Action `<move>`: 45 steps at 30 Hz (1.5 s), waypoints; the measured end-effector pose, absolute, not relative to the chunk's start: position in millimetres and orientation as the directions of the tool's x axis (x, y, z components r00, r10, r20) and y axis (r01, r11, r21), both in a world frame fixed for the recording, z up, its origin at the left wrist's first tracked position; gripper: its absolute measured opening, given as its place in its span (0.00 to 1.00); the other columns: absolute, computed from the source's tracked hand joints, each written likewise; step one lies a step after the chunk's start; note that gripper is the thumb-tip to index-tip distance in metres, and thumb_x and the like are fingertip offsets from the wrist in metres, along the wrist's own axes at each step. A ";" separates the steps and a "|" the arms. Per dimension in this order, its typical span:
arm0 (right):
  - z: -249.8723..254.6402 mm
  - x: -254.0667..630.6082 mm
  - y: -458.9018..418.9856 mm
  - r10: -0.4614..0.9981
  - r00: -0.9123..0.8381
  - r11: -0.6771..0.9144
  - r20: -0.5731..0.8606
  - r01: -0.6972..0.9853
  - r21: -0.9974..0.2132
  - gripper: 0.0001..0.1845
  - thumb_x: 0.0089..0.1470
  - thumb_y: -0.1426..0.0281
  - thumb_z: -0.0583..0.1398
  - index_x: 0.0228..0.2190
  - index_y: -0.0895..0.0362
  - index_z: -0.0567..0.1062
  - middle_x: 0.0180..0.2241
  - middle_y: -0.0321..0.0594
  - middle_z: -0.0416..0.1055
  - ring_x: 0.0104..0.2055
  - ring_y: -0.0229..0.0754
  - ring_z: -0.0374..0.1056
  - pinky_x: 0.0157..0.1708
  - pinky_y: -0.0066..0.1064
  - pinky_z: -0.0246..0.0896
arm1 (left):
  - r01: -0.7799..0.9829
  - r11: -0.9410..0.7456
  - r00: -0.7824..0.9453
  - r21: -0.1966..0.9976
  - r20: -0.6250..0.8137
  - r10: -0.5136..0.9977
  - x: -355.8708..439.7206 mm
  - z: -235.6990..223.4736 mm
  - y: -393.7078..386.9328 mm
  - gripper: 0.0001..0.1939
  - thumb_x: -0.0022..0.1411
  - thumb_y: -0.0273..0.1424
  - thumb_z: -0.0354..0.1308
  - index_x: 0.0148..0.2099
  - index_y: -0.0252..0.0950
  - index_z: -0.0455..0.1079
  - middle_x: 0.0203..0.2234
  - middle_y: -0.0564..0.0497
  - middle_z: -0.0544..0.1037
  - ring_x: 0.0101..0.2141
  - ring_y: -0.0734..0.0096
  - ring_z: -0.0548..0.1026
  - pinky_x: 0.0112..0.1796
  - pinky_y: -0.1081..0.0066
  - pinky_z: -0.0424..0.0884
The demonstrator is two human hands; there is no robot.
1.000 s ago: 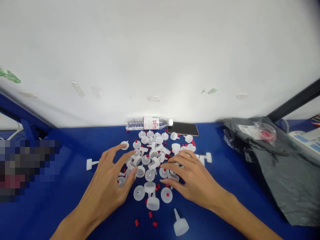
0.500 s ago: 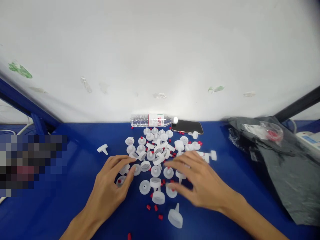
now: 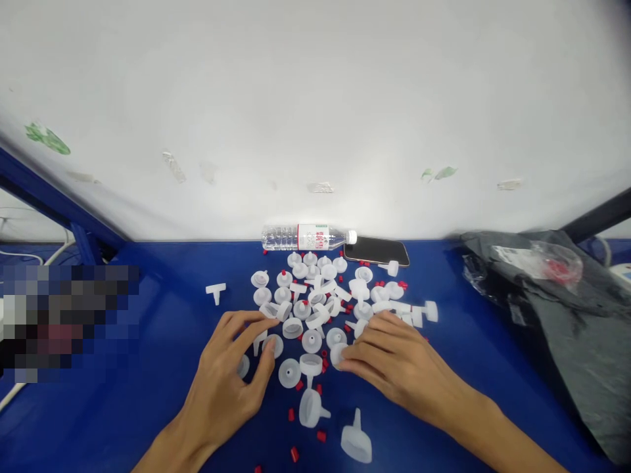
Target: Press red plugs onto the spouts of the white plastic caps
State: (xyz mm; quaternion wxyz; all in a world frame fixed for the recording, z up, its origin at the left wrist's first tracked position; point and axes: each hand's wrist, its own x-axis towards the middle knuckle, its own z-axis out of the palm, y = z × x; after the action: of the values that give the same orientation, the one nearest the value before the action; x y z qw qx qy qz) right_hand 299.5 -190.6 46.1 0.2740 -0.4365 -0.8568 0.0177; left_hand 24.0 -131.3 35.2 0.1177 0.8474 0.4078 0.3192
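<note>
White plastic nozzle caps (image 3: 311, 341), each a round cap with a thin spout, lie scattered over the blue table (image 3: 162, 341). Small red tips (image 3: 321, 436) are strewn among them, and a few spouts wear one. My right hand (image 3: 401, 364) pinches a white nozzle cap (image 3: 338, 355) between thumb and fingers at the pile's right side. On the left edge of the pile, my left hand (image 3: 229, 371) is open, thumb and fingers apart around a loose cap (image 3: 274, 346). Two larger nozzle caps, one of them tilted (image 3: 357, 443), lie nearest me.
A clear water bottle (image 3: 280, 238) lies on its side behind the pile, beside a dark phone (image 3: 377, 251). Grey plastic bags (image 3: 557, 341) cover the table's right side. One nozzle cap (image 3: 215, 290) lies apart at left. A white wall (image 3: 315, 118) rises behind.
My right hand has closed its fingers on a nozzle cap. The near cap with its spout has rolled to point right, and some red tips have shifted. The view has swung slightly left.
</note>
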 end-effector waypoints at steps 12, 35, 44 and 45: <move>55.4 305.0 -192.6 0.792 -0.507 0.604 0.341 0.731 -0.317 0.14 0.68 0.76 0.53 0.44 0.55 0.78 0.34 0.40 0.77 0.35 0.43 0.70 0.38 0.38 0.63 | 0.696 -0.577 0.369 0.428 0.476 0.798 17.6 47.1 -96.7 0.12 0.71 0.31 0.53 0.50 0.41 0.76 0.44 0.48 0.78 0.45 0.61 0.75 0.48 0.61 0.72; 65.8 364.3 -169.8 0.797 -0.025 0.256 0.603 0.919 -0.300 0.11 0.68 0.68 0.57 0.41 0.56 0.80 0.39 0.43 0.80 0.43 0.47 0.73 0.46 0.41 0.64 | 0.741 -0.529 0.439 0.413 0.297 0.848 57.7 62.1 -46.4 0.12 0.70 0.42 0.53 0.40 0.41 0.72 0.34 0.53 0.82 0.35 0.61 0.80 0.36 0.66 0.70; 37.6 395.8 -151.5 0.957 0.077 0.051 0.279 0.904 -0.424 0.06 0.62 0.64 0.63 0.38 0.51 0.80 0.37 0.36 0.82 0.39 0.47 0.76 0.40 0.39 0.68 | 0.547 -0.775 0.595 0.316 0.505 0.625 42.6 54.3 -73.7 0.07 0.70 0.33 0.56 0.46 0.40 0.75 0.39 0.51 0.82 0.42 0.62 0.78 0.47 0.64 0.71; 36.9 395.3 -151.5 0.960 0.068 0.058 0.272 0.902 -0.429 0.06 0.63 0.64 0.62 0.37 0.50 0.80 0.37 0.35 0.82 0.38 0.46 0.76 0.39 0.38 0.67 | 0.535 -0.787 0.582 0.306 0.541 0.607 39.7 53.4 -74.2 0.06 0.69 0.30 0.57 0.45 0.40 0.75 0.38 0.51 0.81 0.41 0.63 0.78 0.46 0.65 0.72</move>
State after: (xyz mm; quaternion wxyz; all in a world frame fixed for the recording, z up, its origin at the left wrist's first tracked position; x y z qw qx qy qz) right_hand 395.3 -151.5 36.9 0.2570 -0.6839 -0.6804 0.0566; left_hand 39.7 -74.2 53.4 0.0550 0.8878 0.3215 0.3247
